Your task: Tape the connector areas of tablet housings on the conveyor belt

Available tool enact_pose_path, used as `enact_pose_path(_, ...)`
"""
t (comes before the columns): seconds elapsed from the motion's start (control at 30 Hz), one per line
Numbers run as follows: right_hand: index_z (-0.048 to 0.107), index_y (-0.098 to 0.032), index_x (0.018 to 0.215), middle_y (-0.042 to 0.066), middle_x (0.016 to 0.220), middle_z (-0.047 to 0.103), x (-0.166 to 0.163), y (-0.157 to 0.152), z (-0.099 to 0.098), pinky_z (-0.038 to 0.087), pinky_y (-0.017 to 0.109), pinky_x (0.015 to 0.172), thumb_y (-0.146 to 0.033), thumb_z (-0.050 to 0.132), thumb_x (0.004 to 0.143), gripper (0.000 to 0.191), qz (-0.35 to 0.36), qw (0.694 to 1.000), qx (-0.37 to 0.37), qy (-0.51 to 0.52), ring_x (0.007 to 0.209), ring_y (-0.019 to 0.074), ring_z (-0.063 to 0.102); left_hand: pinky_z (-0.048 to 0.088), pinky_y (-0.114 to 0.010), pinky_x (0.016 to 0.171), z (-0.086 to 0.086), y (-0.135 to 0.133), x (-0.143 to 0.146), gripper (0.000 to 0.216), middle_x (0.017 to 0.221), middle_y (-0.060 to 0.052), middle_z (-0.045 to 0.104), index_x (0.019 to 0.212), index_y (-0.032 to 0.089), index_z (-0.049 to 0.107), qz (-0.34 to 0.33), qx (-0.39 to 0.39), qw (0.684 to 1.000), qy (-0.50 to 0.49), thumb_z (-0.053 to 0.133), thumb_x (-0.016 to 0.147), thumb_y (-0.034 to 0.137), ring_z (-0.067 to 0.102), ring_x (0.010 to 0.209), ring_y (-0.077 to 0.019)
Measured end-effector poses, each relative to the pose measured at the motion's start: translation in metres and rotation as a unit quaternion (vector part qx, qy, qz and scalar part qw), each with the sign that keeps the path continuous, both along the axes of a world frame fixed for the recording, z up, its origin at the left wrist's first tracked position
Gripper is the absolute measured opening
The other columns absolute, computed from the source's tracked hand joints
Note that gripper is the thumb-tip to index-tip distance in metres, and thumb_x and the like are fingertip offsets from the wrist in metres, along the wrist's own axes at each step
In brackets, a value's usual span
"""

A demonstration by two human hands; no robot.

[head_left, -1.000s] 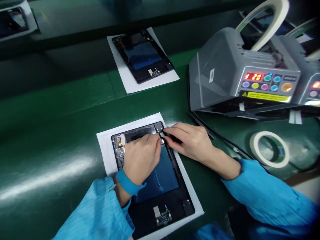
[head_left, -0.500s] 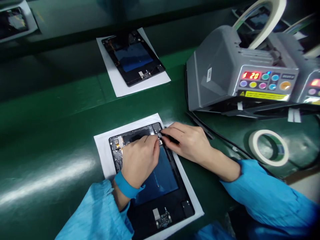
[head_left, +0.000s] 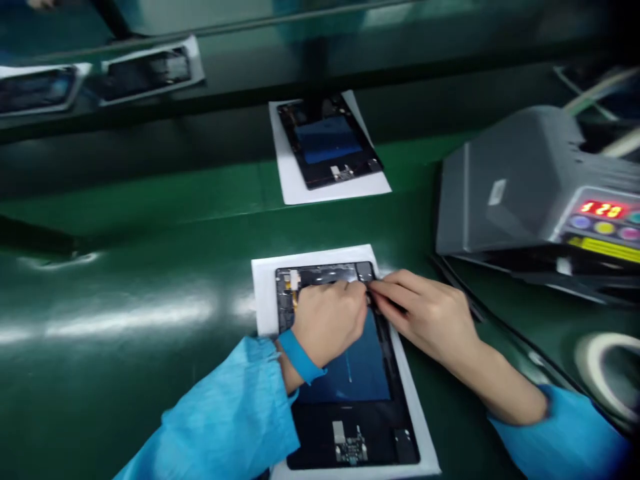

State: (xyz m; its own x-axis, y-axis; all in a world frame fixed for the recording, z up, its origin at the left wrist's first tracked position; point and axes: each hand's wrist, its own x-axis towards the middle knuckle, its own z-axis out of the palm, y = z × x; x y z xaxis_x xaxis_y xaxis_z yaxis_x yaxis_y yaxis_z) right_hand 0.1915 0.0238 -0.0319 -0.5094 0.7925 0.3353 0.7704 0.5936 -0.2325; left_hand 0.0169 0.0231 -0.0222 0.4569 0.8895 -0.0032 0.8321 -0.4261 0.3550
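Note:
An opened tablet (head_left: 345, 380) lies on a white sheet (head_left: 265, 293), its blue battery panel and circuit boards exposed. My left hand (head_left: 333, 320), with a blue band round its wrist, rests over the tablet's upper part. Its fingers are curled closed near the upper right corner; whatever they pinch is hidden. From the right, my right hand (head_left: 430, 313) reaches the same corner, thumb and index finger brought together at the tablet's edge beside the left fingertips. Any small part between those fingertips is too small to make out.
Another opened tablet (head_left: 330, 143) lies on white paper farther back. At right stands a grey tape dispenser (head_left: 505, 200) with a lit red display. A tape roll (head_left: 595, 373) and a black cable (head_left: 505, 320) lie near my right arm. More tablets (head_left: 147, 72) sit at the upper left.
The camera view has swung, so the bench items appear farther right and slightly lower. Both hands stay at the tablet's upper right corner, the right fingertips now closer to the left ones.

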Motion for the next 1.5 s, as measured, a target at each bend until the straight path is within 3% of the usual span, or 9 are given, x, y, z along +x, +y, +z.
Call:
enact_pose_path(0.5, 0.063, -0.009, 0.11, 0.007, 0.082, 0.059, -0.011, -0.02, 0.007, 0.042, 0.031, 0.057, -0.024, 0.037, 0.097, 0.033, 0.015, 0.981, 0.037, -0.192, 0.073, 0.0187, 0.056, 0.049, -0.03, 0.059, -0.002, -0.003, -0.003, 0.02, 0.078, -0.004, 0.067, 0.086, 0.017, 0.061, 0.007, 0.003, 0.999, -0.035, 0.044, 0.093, 0.023, 0.065, 0.069, -0.0196)
enact_pose_path(0.67, 0.061, -0.009, 0.113, 0.012, 0.099, 0.061, -0.002, -0.028, 0.0, 0.047, 0.032, 0.07, -0.026, 0.043, 0.096, 0.03, 0.009, 0.992, 0.042, -0.116, 0.085, 0.0217, 0.056, 0.049, -0.037, 0.086, 0.017, -0.015, -0.032, 0.014, 0.096, -0.007, 0.066, 0.096, 0.017, 0.063, 0.007, -0.004, 0.992, -0.127, 0.053, 0.088, 0.022, 0.061, 0.095, -0.0222)
enact_pose_path(0.77, 0.062, -0.013, 0.111, 0.012, 0.106, 0.06, 0.003, -0.031, -0.001, 0.048, 0.034, 0.074, -0.027, 0.045, 0.095, 0.027, 0.013, 0.997, 0.024, -0.075, 0.088, 0.0224, 0.055, 0.043, -0.041, 0.101, 0.044, -0.043, -0.072, 0.03, 0.124, -0.007, 0.058, 0.115, 0.024, 0.059, 0.139, -0.131, 0.928, -0.319, 0.059, 0.086, 0.031, 0.052, 0.117, -0.0248)
enact_pose_path(0.87, 0.062, -0.014, 0.109, 0.011, 0.106, 0.06, 0.006, -0.03, 0.002, 0.048, 0.034, 0.074, -0.026, 0.046, 0.094, 0.025, 0.018, 0.999, -0.002, -0.051, 0.088, 0.0223, 0.055, 0.045, -0.041, 0.101, 0.068, -0.077, -0.102, 0.042, 0.142, -0.004, 0.045, 0.128, 0.031, 0.052, 0.315, -0.325, 0.784, -0.425, 0.057, 0.088, 0.042, 0.044, 0.128, -0.0286)
enact_pose_path(0.93, 0.062, -0.013, 0.108, 0.012, 0.105, 0.06, 0.007, -0.028, 0.003, 0.049, 0.034, 0.073, -0.026, 0.046, 0.094, 0.025, 0.023, 0.999, -0.009, -0.044, 0.087, 0.0223, 0.056, 0.045, -0.042, 0.102, 0.076, -0.093, -0.108, 0.045, 0.146, -0.001, 0.039, 0.131, 0.033, 0.051, 0.359, -0.388, 0.712, -0.463, 0.058, 0.087, 0.044, 0.037, 0.133, -0.0298)
enact_pose_path(1.03, 0.062, -0.013, 0.106, 0.011, 0.103, 0.06, 0.009, -0.026, 0.002, 0.049, 0.034, 0.071, -0.023, 0.045, 0.093, 0.024, 0.022, 0.999, -0.005, -0.042, 0.085, 0.0223, 0.057, 0.046, -0.04, 0.1, 0.076, -0.098, -0.098, 0.049, 0.145, -0.002, 0.041, 0.132, 0.033, 0.05, 0.373, -0.427, 0.66, -0.494, 0.061, 0.086, 0.043, 0.037, 0.133, -0.0286)
enact_pose_path(1.17, 0.062, -0.013, 0.107, 0.011, 0.102, 0.061, 0.011, -0.026, -0.002, 0.048, 0.035, 0.07, -0.022, 0.045, 0.093, 0.023, 0.021, 0.999, 0.004, -0.035, 0.085, 0.0227, 0.058, 0.051, -0.029, 0.077, 0.061, -0.076, -0.079, 0.048, 0.116, -0.006, 0.063, 0.122, 0.024, 0.058, 0.355, -0.406, 0.71, -0.453, 0.069, 0.079, 0.043, 0.06, 0.101, -0.0219)
enact_pose_path(1.3, 0.06, -0.015, 0.113, 0.009, 0.107, 0.062, 0.013, -0.026, -0.008, 0.049, 0.036, 0.079, -0.026, 0.041, 0.096, 0.028, 0.051, 0.999, -0.005, 0.002, 0.092, 0.0219, 0.06, 0.039, -0.022, 0.052, 0.042, -0.056, -0.076, 0.049, 0.07, -0.002, 0.062, 0.095, 0.012, 0.065, 0.263, -0.384, 0.785, -0.409, 0.072, 0.071, 0.054, 0.053, 0.059, -0.012)
enact_pose_path(1.5, 0.056, -0.017, 0.121, 0.009, 0.108, 0.064, 0.023, -0.023, -0.016, 0.051, 0.035, 0.082, -0.033, 0.042, 0.097, 0.032, 0.037, 0.997, -0.012, 0.07, 0.092, 0.0212, 0.062, 0.034, -0.02, 0.048, 0.07, -0.069, -0.156, 0.046, 0.063, 0.002, 0.057, 0.091, 0.013, 0.06, 0.331, -0.312, 0.802, -0.387, 0.073, 0.069, 0.052, 0.046, 0.051, -0.0086)
